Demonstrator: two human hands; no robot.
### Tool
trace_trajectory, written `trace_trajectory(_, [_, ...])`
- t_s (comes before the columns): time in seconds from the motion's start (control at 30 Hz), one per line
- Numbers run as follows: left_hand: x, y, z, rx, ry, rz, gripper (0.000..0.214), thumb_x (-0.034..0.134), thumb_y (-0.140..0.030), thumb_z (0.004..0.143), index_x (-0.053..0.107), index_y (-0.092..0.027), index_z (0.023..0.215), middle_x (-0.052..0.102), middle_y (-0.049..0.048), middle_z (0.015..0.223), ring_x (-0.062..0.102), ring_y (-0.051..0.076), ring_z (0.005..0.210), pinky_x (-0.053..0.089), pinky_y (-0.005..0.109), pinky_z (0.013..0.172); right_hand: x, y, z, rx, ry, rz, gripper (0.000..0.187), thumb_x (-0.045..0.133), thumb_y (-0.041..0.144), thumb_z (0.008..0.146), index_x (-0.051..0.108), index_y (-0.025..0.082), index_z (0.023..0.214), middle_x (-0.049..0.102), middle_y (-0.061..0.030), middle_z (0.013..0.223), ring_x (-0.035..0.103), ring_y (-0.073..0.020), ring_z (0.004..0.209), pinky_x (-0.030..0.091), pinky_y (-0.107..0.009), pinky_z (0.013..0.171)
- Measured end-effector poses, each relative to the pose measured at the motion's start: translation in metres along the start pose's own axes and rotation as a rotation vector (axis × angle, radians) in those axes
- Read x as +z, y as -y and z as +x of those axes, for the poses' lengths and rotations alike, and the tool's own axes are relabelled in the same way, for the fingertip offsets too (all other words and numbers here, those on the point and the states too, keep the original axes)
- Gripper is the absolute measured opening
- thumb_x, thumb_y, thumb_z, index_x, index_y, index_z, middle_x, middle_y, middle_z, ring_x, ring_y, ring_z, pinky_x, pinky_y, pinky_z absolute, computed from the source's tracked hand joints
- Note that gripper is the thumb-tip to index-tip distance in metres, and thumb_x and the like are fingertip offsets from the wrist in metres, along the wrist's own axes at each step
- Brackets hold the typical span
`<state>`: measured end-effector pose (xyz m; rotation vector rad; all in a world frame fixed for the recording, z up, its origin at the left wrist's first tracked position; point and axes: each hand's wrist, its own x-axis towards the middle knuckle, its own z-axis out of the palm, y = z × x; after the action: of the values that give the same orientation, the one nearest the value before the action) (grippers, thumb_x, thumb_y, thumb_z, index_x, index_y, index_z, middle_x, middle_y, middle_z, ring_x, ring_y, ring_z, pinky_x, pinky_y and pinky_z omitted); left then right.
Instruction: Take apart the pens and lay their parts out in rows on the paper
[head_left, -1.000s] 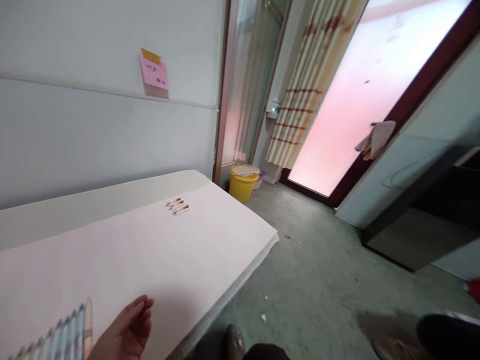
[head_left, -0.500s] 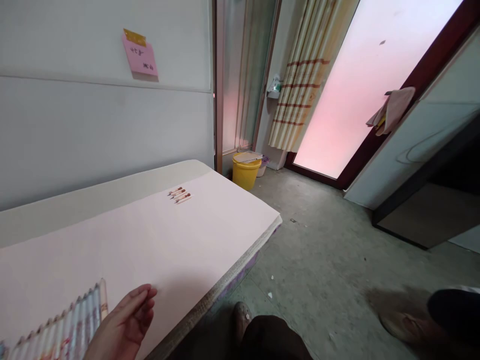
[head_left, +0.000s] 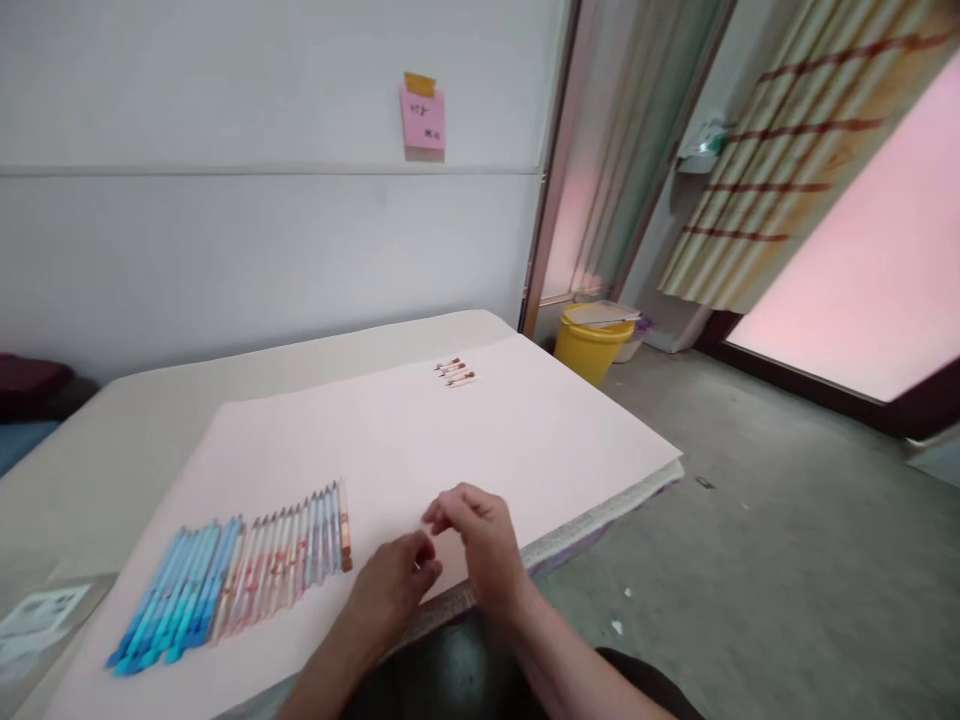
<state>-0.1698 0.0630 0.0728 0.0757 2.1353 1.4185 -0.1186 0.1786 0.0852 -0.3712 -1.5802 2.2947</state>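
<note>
"Judging by the pens, how far along do things look?"

"Well along, I'd say. One long row lies side by side on the pale pink sheet [head_left: 390,430] covering much of the tabletop [head_left: 172,415]: blue pens [head_left: 180,585] at the left end, then patterned pale pens [head_left: 274,570], grouped by colour."

"And the right end of that row?"

"It finishes with one brown-and-cream pen [head_left: 345,530]. All the tips point towards the wall [head_left: 225,260], so that part looks done to me."

"Is anything outside the row?"

"Yes, a small cluster of short-looking pens [head_left: 455,373] near the far edge of the sheet, well apart from the rest. They show brown and cream too, but they're too small to count surely. If something is left over, my guess is that cluster."

"What about the hands?"

"Neither is on a pen that I can see. The left hand [head_left: 394,585] is nearest the row's right end, just beside it and not touching; its fingers are loosely curled, with a little gap between thumb and forefinger. The right hand [head_left: 480,540] is close by, over the near edge of the sheet, fingers bent inward towards the left."

"Are the right fingers together?"

"I can't tell; the thumb is hard to make out, and something tiny could be hidden in there."
</note>
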Motion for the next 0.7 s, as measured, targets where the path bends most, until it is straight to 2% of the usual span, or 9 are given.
trace_trajectory(0.03, [-0.009, 0.003, 0.004, 0.082, -0.028, 0.198, 0.005, 0.059, -0.017, 0.068, 0.061, -0.019, 0.063, 0.063, 0.0058, 0.064, 0.059, 0.023, 0.075, 0.043, 0.029, 0.063, -0.006, -0.006, 0.009, 0.017, -0.087, 0.039, 0.022, 0.06, 0.031, 0.074, 0.06, 0.016, 0.057, 0.061, -0.0023, 0.062, 0.052, -0.0127, 0.061, 0.04, -0.027, 0.063])
trace_trajectory(0.1, [-0.029, 0.009, 0.015, 0.184, -0.076, 0.691, 0.01, 0.052, -0.026, 0.075, 0.06, -0.02, 0.074, 0.065, 0.0084, 0.079, 0.059, 0.025, 0.081, 0.04, 0.033, 0.07, -0.016, -0.017, 0.02, 0.147, -0.163, 0.148, 0.025, 0.063, 0.035, 0.071, 0.057, 0.016, 0.057, 0.062, -0.0044, 0.064, 0.049, -0.0115, 0.056, 0.038, -0.026, 0.057])
trace_trajectory(0.13, [-0.039, 0.012, 0.022, 0.181, -0.118, 0.856, 0.017, 0.045, -0.03, 0.079, 0.058, -0.02, 0.078, 0.064, 0.0099, 0.084, 0.059, 0.026, 0.082, 0.039, 0.034, 0.07, -0.019, -0.022, 0.023, 0.202, -0.161, 0.188, 0.025, 0.063, 0.036, 0.071, 0.056, 0.015, 0.058, 0.062, -0.0051, 0.065, 0.049, -0.0112, 0.055, 0.037, -0.025, 0.055])
trace_trajectory(0.2, [-0.055, 0.016, 0.034, 0.101, -0.195, 1.003, 0.023, 0.036, -0.031, 0.083, 0.056, -0.019, 0.084, 0.063, 0.0127, 0.091, 0.059, 0.026, 0.082, 0.038, 0.035, 0.068, -0.02, -0.029, 0.024, 0.27, -0.114, 0.22, 0.026, 0.063, 0.037, 0.07, 0.056, 0.015, 0.06, 0.062, -0.006, 0.067, 0.049, -0.0109, 0.055, 0.036, -0.024, 0.053])
trace_trajectory(0.3, [-0.069, 0.02, 0.046, 0.01, -0.25, 1.068, 0.022, 0.037, -0.028, 0.082, 0.056, -0.019, 0.085, 0.061, 0.015, 0.094, 0.061, 0.026, 0.076, 0.037, 0.034, 0.064, -0.015, -0.034, 0.022, 0.289, -0.011, 0.18, 0.026, 0.06, 0.037, 0.072, 0.057, 0.014, 0.062, 0.063, -0.0066, 0.068, 0.05, -0.0106, 0.057, 0.035, -0.024, 0.054])
trace_trajectory(0.4, [-0.07, 0.023, 0.052, 0.008, -0.281, 1.084, 0.025, 0.034, -0.026, 0.082, 0.056, -0.018, 0.087, 0.06, 0.016, 0.093, 0.061, 0.026, 0.073, 0.036, 0.034, 0.06, -0.014, -0.033, 0.023, 0.325, 0.054, 0.141, 0.024, 0.059, 0.034, 0.073, 0.056, 0.013, 0.062, 0.063, -0.0071, 0.069, 0.05, -0.0102, 0.057, 0.034, -0.023, 0.053])
trace_trajectory(0.47, [-0.068, 0.024, 0.055, 0.008, -0.284, 1.092, 0.024, 0.034, -0.026, 0.082, 0.056, -0.019, 0.088, 0.061, 0.0148, 0.093, 0.061, 0.024, 0.072, 0.036, 0.032, 0.059, -0.016, -0.032, 0.025, 0.346, 0.056, 0.139, 0.022, 0.059, 0.032, 0.072, 0.054, 0.013, 0.061, 0.064, -0.0072, 0.07, 0.05, -0.0099, 0.056, 0.033, -0.023, 0.053])
trace_trajectory(0.6, [-0.062, 0.023, 0.062, 0.044, -0.193, 1.0, 0.018, 0.045, -0.031, 0.079, 0.057, -0.021, 0.087, 0.065, 0.0079, 0.079, 0.06, 0.02, 0.07, 0.036, 0.027, 0.059, -0.019, -0.031, 0.027, 0.347, 0.049, 0.172, 0.023, 0.059, 0.033, 0.072, 0.054, 0.013, 0.063, 0.064, -0.0078, 0.071, 0.05, -0.0097, 0.056, 0.034, -0.023, 0.053])
trace_trajectory(0.7, [-0.054, 0.022, 0.069, 0.059, -0.232, 0.97, 0.021, 0.044, -0.033, 0.079, 0.056, -0.02, 0.09, 0.066, 0.0093, 0.079, 0.06, 0.022, 0.071, 0.036, 0.028, 0.059, -0.019, -0.03, 0.027, 0.347, 0.035, 0.185, 0.023, 0.059, 0.033, 0.072, 0.053, 0.013, 0.063, 0.064, -0.008, 0.071, 0.05, -0.0095, 0.055, 0.034, -0.022, 0.053])
